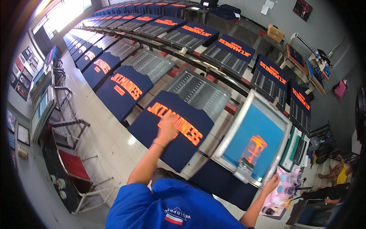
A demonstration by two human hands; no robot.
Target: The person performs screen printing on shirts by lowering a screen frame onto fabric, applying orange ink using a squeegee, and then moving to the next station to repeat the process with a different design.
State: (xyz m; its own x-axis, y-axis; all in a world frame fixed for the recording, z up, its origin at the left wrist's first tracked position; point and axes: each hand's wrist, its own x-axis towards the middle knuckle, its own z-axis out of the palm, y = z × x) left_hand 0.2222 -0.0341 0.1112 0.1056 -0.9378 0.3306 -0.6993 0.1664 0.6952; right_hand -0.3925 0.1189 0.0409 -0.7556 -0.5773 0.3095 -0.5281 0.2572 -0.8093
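Observation:
My left hand (pixel 168 129) reaches over a navy shirt piece (pixel 171 150) laid on a grey metal board (pixel 204 93). Its fingers are stretched out, at or just above the orange lettering, and it holds nothing. Down at the right, my right hand (pixel 271 184) has its fingers curled at the near corner of a printing screen frame (pixel 225 147). Blue mesh (pixel 255 124) fills that frame, with an orange inked patch (pixel 253 149) on it. A squeegee (pixel 244 171) lies on the mesh at the near end. Beneath the frame, more navy cloth (pixel 221 179) shows.
Long rows of boards with printed navy shirts (pixel 126 89) run to the far left. A rail (pixel 190 61) passes between two rows. A pink-covered stand with jars (pixel 284 189) is at the right. A red-seated chair (pixel 74 164) stands left; people (pixel 337 171) sit at far right.

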